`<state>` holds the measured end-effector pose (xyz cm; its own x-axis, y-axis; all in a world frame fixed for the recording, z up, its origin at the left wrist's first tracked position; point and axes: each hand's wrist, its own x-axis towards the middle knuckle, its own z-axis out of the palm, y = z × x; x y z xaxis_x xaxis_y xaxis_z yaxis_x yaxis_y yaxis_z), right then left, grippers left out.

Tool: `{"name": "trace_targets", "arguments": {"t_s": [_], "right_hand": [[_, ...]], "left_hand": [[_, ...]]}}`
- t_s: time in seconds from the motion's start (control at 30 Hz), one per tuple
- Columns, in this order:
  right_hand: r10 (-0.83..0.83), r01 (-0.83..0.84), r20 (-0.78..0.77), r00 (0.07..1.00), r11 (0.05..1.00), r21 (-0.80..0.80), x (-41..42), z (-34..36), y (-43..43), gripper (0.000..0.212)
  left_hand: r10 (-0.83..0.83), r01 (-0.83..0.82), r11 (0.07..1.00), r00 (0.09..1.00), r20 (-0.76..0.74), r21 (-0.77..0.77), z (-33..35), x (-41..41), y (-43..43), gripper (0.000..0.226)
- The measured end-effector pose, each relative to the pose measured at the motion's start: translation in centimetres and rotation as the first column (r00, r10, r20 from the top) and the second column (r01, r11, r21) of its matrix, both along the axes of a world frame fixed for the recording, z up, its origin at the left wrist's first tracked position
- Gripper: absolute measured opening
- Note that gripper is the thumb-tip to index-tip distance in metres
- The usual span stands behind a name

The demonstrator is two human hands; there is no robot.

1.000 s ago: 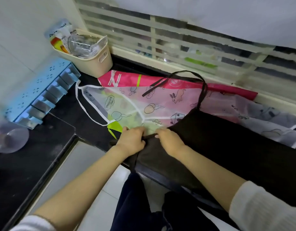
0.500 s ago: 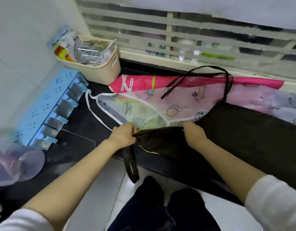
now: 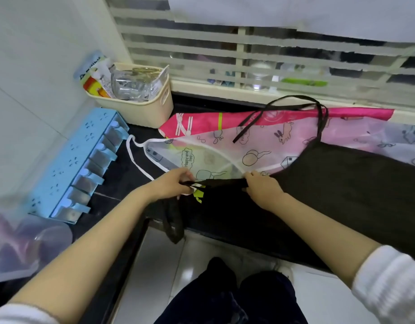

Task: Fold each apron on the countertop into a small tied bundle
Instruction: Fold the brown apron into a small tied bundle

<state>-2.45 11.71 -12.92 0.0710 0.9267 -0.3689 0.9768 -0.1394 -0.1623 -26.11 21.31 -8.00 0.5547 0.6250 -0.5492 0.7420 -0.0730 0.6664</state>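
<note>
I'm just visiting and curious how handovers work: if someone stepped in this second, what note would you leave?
Left hand pinches the near edge of the black apron at its left end; right hand grips the same edge further right.
Black apron lies spread on the countertop, over a printed see-through apron and a pink apron; one tie dangles off the counter edge.
Done: first fold seems begun, no bundle tied.
Left: fold and tie the black apron, then the others.

2 white ribbed sleeves (image 3: 393, 288), dk navy trousers (image 3: 260, 300)
</note>
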Motion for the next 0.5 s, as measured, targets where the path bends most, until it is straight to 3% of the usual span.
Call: {"name": "trace_targets", "arguments": {"t_s": [0.07, 0.13, 0.27, 0.37, 0.43, 0.5], "right_hand": [[-0.013, 0.013, -0.007, 1.0, 1.0, -0.016, 0.1, 0.2, 0.4, 0.027], [-0.027, 0.027, -0.008, 1.0, 0.999, -0.04, 0.2, 0.5, 0.9, 0.026], [-0.03, 0.03, -0.004, 1.0, 0.998, -0.059, -0.3, 0.9, 1.5, 0.025], [-0.01, 0.01, 0.052, 0.999, 1.0, -0.002, -1.0, 0.7, 1.0, 0.031], [-0.014, 0.01, 0.054, 0.998, 0.998, 0.064, -1.5, 0.4, 0.7, 0.036], [0.013, -0.015, 0.025, 1.0, 0.996, 0.089, -2.0, 0.3, 0.5, 0.037]], "left_hand": [[-0.067, 0.072, 0.996, 0.995, -0.073, 0.057, 1.0, -1.0, 1.1, 0.022], [-0.01, 0.038, 0.97, 0.993, -0.115, 0.239, 1.4, -1.5, 2.1, 0.018], [0.285, -0.161, 0.727, 0.955, -0.08, 0.668, 1.1, -0.8, 1.3, 0.027], [0.328, -0.198, 0.604, 0.945, -0.014, 0.772, 0.3, 0.4, -1.6, 0.024], [0.307, -0.201, 0.672, 0.951, -0.021, 0.713, -0.7, 1.0, -3.9, 0.011], [0.266, -0.115, 0.799, 0.948, -0.176, 0.59, -2.2, 1.6, -5.9, 0.02]]}}
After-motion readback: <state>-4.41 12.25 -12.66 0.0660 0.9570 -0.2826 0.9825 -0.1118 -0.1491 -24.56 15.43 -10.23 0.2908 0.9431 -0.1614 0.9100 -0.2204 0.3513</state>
